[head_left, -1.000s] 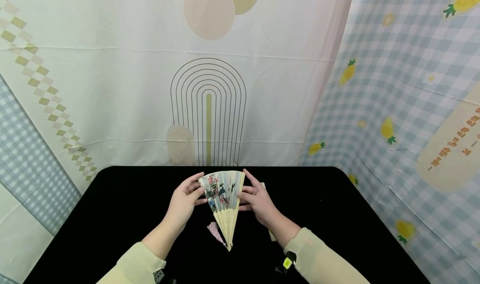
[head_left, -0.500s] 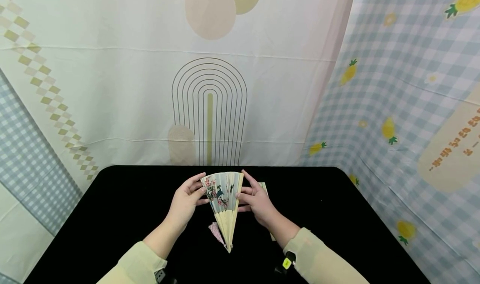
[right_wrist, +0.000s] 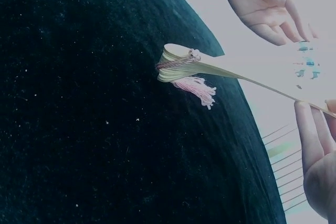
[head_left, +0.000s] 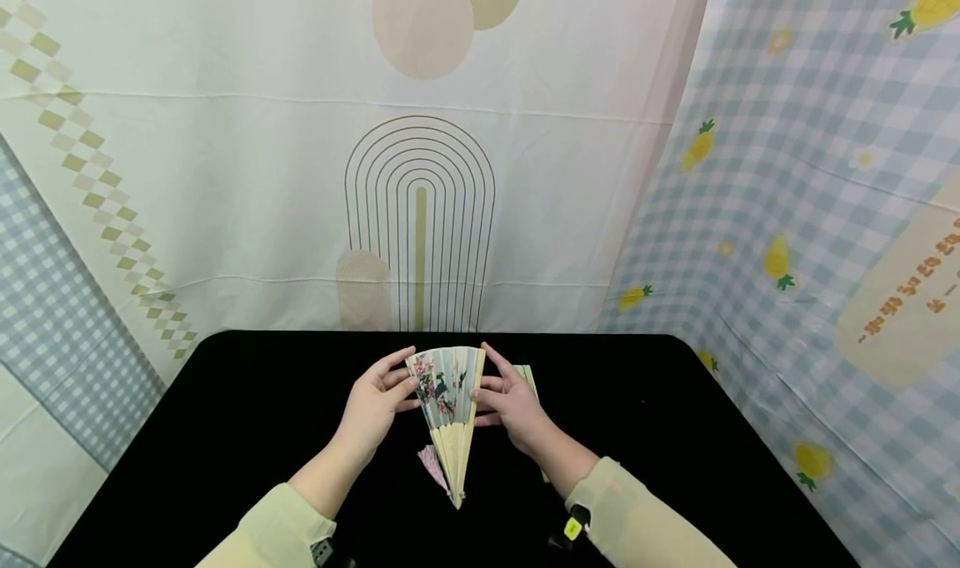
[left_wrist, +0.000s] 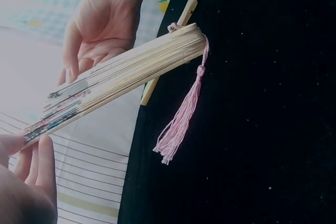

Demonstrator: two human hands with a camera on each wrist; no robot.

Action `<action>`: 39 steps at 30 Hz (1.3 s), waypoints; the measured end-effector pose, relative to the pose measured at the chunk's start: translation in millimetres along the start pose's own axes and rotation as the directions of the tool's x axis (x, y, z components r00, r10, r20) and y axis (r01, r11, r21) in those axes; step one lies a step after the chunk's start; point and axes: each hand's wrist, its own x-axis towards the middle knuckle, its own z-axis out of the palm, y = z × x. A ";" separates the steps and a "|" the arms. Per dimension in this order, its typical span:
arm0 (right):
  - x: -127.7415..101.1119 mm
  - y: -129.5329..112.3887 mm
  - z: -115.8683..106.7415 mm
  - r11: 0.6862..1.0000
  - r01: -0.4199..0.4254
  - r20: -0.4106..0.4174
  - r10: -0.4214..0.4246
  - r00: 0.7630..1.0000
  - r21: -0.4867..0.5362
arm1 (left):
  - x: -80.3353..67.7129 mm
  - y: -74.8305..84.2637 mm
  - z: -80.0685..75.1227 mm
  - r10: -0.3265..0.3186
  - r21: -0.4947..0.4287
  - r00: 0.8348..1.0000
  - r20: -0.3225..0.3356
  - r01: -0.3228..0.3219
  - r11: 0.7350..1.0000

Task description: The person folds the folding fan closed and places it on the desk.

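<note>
A folding fan (head_left: 448,389), partly spread and painted with flowers and birds on pale blue, is held up over the black table, its pivot end pointing down toward the person. My left hand (head_left: 371,406) pinches its left edge near the top between thumb and fingers. On the opposite side my right hand (head_left: 517,406) holds the right edge the same way, index finger at the top corner. From the pivot hangs a pink tassel (left_wrist: 181,116), clear in the left wrist view. The right wrist view shows the bundled pale ribs (right_wrist: 176,72) at the pivot.
A narrow pale strip-like object (head_left: 528,376) lies on the black table (head_left: 660,435), mostly hidden behind the right hand and forearm. A white patterned curtain (head_left: 247,210) hangs behind the table, a blue checked one (head_left: 750,176) at the right.
The fan has narrowed a little, as both hands have drawn slightly closer together. It also sits a touch lower. Slightly more of the pale object shows beside the right hand.
</note>
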 end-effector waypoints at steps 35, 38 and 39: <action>0.8 -1.2 2.7 0.999 -0.029 0.066 0.027 0.997 0.018 | 4.1 -1.4 9.3 -0.026 0.060 1.000 -0.012 0.026 0.998; 2.0 -2.6 3.8 1.000 -0.026 0.065 0.024 0.998 0.017 | 5.6 -0.5 9.5 -0.018 0.061 1.000 -0.011 0.019 0.998; 2.1 -3.1 4.2 1.000 -0.022 0.065 0.020 0.998 0.019 | 5.8 0.2 9.8 -0.016 0.062 1.000 -0.010 0.016 0.998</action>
